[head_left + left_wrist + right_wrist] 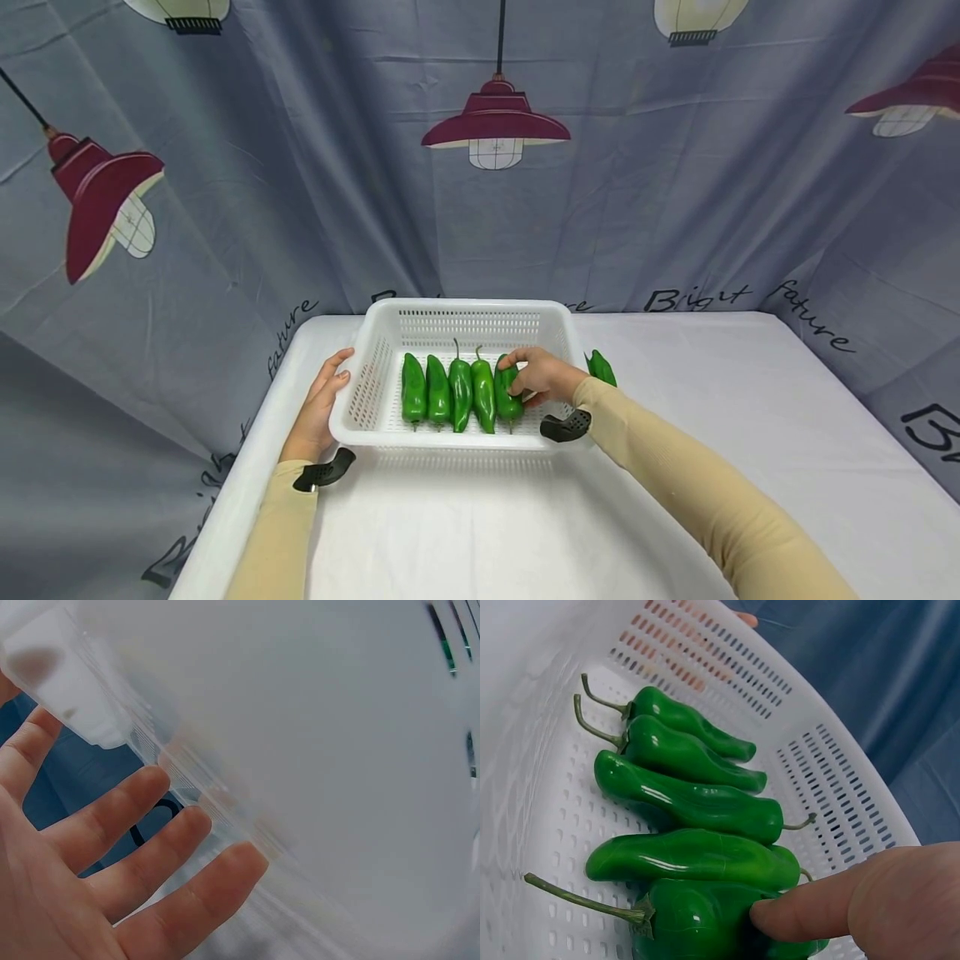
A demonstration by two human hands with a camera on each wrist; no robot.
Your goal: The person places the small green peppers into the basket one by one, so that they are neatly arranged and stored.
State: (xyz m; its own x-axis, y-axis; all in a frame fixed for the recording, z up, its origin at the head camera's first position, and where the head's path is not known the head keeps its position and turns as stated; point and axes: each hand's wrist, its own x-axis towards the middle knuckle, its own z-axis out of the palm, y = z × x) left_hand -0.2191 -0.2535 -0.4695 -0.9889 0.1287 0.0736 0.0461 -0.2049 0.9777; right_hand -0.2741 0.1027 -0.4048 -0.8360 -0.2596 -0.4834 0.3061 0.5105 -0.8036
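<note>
Several green peppers lie side by side in a white plastic basket (450, 439), stems pointing both ways. My right hand (546, 375) reaches over the basket's right side, fingers curved about the rightmost pepper (507, 407). In the right wrist view, the thumb (802, 911) presses on the side of this pepper, whose long stem faces left; its other fingers are out of sight there. At the basket's left wall, my left hand (318, 408) rests with spread, nearly straight fingers (217, 892) along the outside, as the left wrist view shows.
More green peppers (600, 367) lie on the white table (712, 400) just right of the basket, partly hidden by the right forearm. A grey curtain (360, 208) with printed lamps and lettering hangs behind the table and along its sides.
</note>
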